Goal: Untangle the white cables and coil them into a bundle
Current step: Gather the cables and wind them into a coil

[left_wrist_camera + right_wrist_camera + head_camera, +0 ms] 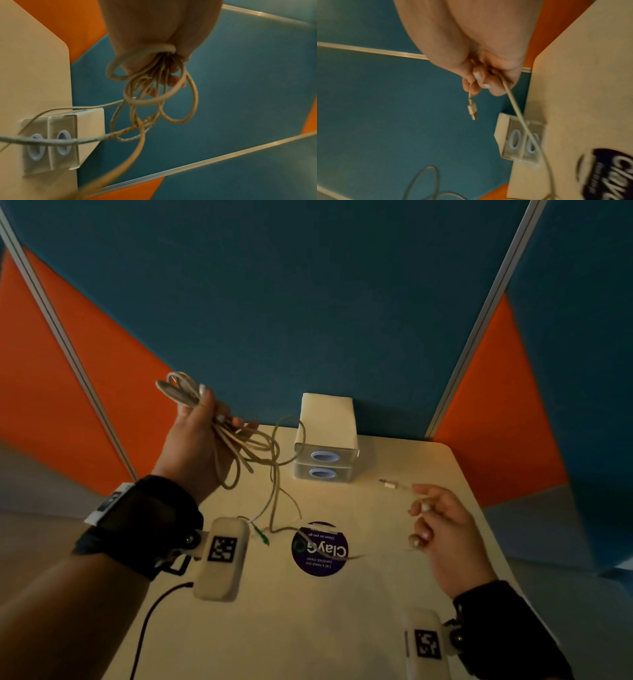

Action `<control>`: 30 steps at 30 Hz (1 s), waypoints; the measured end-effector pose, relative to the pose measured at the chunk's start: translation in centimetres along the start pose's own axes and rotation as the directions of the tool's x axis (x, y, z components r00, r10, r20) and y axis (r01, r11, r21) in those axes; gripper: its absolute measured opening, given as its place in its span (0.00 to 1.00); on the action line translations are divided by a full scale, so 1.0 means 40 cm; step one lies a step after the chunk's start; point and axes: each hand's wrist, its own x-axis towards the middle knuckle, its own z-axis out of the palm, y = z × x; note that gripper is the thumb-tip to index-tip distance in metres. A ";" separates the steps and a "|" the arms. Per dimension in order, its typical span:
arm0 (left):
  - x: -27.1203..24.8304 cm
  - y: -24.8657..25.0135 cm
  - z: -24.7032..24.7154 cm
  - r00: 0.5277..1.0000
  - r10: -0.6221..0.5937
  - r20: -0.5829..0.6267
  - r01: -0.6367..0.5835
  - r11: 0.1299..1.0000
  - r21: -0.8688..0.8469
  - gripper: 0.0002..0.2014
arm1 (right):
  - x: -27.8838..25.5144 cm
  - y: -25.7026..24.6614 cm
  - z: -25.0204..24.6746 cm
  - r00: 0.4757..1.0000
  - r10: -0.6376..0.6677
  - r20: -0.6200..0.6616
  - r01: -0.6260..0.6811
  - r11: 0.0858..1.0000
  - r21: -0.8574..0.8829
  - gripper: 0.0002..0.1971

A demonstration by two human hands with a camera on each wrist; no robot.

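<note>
My left hand (202, 433) is raised above the table's far left and grips a bunch of looped white cables (239, 440); in the left wrist view the cable loops (154, 94) hang from the curled fingers (175, 79). Loose strands trail down to the table (274, 508), one ending in a green plug (262, 534). My right hand (435, 518) at the right holds one white cable end (394, 485) between its fingers. In the right wrist view that cable's connector (472, 112) dangles free, and the cable (518, 112) runs down from the right hand (488, 81).
A small white two-drawer box (325, 446) stands at the table's back edge, against blue and orange partition walls. A round purple sticker (320, 549) lies mid-table. The beige table (342, 628) has a rounded right corner (445, 446). A dark red wire (147, 621) hangs from my left wrist device.
</note>
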 end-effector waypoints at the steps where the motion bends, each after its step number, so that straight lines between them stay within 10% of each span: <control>1: 0.000 0.003 0.004 1.000 0.006 -0.002 -0.006 1.000 -0.019 0.04 | 0.002 0.028 0.004 0.999 0.042 -0.009 -0.042 0.998 -0.039 0.18; 6: -0.002 0.001 0.039 1.000 -0.002 0.015 0.003 0.997 -0.071 0.09 | 0.026 0.169 0.040 0.983 0.178 -0.047 -0.184 0.940 -0.288 0.13; 15: -0.046 -0.030 0.081 0.973 -0.136 0.187 0.158 0.981 -0.110 0.14 | 0.071 0.203 0.086 0.972 0.229 0.058 -0.086 0.573 -0.815 0.17; 21: -0.074 -0.058 0.109 0.972 -0.142 0.187 0.158 0.985 -0.069 0.12 | -0.055 -0.029 0.190 0.961 -0.236 0.144 0.260 0.948 -0.182 0.18; 25: -0.090 -0.072 0.127 0.970 -0.141 0.199 0.153 0.987 -0.044 0.24 | -0.086 -0.077 0.234 0.918 -0.106 0.382 0.208 0.949 -0.237 0.08; 30: -0.099 -0.066 0.127 0.972 -0.157 0.173 0.175 0.980 -0.094 0.25 | -0.084 -0.054 0.228 0.947 -0.009 0.321 0.066 0.984 -0.165 0.06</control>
